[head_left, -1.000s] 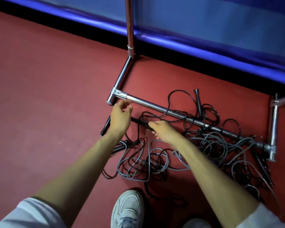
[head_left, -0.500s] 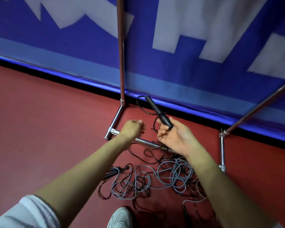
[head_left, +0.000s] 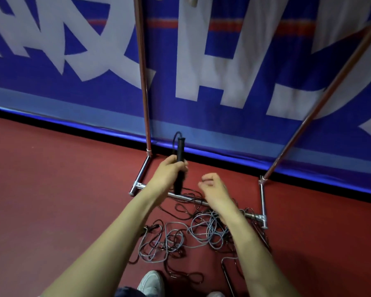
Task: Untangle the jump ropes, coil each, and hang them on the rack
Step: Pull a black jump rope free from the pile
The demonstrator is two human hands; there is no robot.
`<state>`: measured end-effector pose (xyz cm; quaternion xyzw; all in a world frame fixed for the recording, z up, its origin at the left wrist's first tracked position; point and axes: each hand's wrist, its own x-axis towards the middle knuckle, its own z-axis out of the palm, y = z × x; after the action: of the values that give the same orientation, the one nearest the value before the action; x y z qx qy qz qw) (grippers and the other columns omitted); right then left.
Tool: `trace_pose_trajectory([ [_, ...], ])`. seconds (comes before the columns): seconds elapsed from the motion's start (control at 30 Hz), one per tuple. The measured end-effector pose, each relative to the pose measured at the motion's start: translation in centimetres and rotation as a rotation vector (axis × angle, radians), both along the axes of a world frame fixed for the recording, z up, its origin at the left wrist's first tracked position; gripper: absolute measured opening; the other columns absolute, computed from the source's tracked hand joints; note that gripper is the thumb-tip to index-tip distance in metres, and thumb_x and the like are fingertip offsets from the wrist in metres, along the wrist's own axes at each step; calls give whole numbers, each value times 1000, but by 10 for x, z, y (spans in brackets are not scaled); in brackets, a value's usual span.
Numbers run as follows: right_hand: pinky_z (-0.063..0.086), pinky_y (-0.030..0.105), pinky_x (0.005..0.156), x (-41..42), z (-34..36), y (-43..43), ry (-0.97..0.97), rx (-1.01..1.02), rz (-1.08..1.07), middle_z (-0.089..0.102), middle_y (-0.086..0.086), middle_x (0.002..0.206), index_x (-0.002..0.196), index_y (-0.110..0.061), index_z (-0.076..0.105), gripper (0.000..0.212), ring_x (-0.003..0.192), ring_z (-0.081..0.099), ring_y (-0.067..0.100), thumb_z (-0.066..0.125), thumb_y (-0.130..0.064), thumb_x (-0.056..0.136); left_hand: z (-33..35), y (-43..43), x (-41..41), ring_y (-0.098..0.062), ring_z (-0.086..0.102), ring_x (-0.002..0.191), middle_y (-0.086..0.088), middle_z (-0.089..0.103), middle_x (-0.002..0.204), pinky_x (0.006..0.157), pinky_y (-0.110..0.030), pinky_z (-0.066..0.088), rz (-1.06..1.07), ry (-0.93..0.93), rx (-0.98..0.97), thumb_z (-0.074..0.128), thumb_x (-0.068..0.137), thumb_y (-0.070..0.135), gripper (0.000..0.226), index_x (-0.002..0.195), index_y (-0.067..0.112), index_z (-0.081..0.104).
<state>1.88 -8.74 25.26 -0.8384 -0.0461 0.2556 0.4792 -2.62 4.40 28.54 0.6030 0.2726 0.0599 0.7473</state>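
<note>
My left hand grips a black jump rope handle upright, its thin black cord looping off the top. My right hand hovers just right of it with fingers loosely curled, holding nothing that I can see. Below both hands a tangle of grey and black jump ropes lies on the red floor, spread over and around the chrome base bar of the rack. Another black handle lies at the tangle's left edge. The rack's two uprights rise out of the top of the view.
A blue and white banner covers the wall right behind the rack. Red floor stretches to the left. My white shoe stands at the bottom edge beside the ropes. Two pale hook ends show at the top edge.
The black handle has passed from my right hand to my left, which now holds it upright. My right hand has let go and dropped slightly. The view has tilted further up the wall.
</note>
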Motion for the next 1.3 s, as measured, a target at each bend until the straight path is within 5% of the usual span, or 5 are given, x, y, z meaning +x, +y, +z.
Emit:
trace_pose_trajectory([
  [0.23, 18, 20, 110, 2, -16, 28, -282, 143, 195, 24, -6, 143, 151, -25, 24, 82, 135, 19, 6, 69, -5, 85, 21, 15, -24, -13, 40, 52, 2, 46, 58, 51, -25, 33, -389, 45, 922, 58, 84, 12, 17, 69, 16, 50],
  [0.4, 49, 31, 77, 15, -12, 36, 34, 348, -138, 66, 2, 94, 97, -16, 61, 12, 87, 62, 17, 63, -28, 93, 14, 26, -24, -9, 37, 49, 4, 47, 56, 48, -20, 30, -167, -9, 854, 59, 87, 15, 10, 77, 15, 60],
  [0.6, 52, 39, 72, 26, -26, 0, 0, -98, -417, 65, 15, 95, 109, -6, 55, 90, 81, 66, 31, 29, -86, 78, 15, 27, -28, -9, 43, 52, 2, 56, 60, 52, -23, 34, -210, -90, 850, 61, 82, 24, 5, 80, 25, 66],
  [0.73, 54, 41, 66, 34, -24, -12, -275, -5, -391, 59, 14, 101, 94, -22, 50, 18, 71, 66, 27, 42, -37, 101, 14, 27, -24, -8, 41, 54, 11, 53, 58, 52, -22, 33, -77, -45, 787, 66, 86, 21, 11, 78, 28, 66],
  [1.3, 54, 24, 65, -12, 48, -24, 401, 937, -122, 67, 10, 115, 114, -5, 62, 29, 79, 64, 14, 57, -6, 85, -5, -15, -36, -10, 34, 39, 2, 53, 52, 44, -22, 28, -106, 2, 126, 66, 91, 18, 18, 77, 6, 64],
])
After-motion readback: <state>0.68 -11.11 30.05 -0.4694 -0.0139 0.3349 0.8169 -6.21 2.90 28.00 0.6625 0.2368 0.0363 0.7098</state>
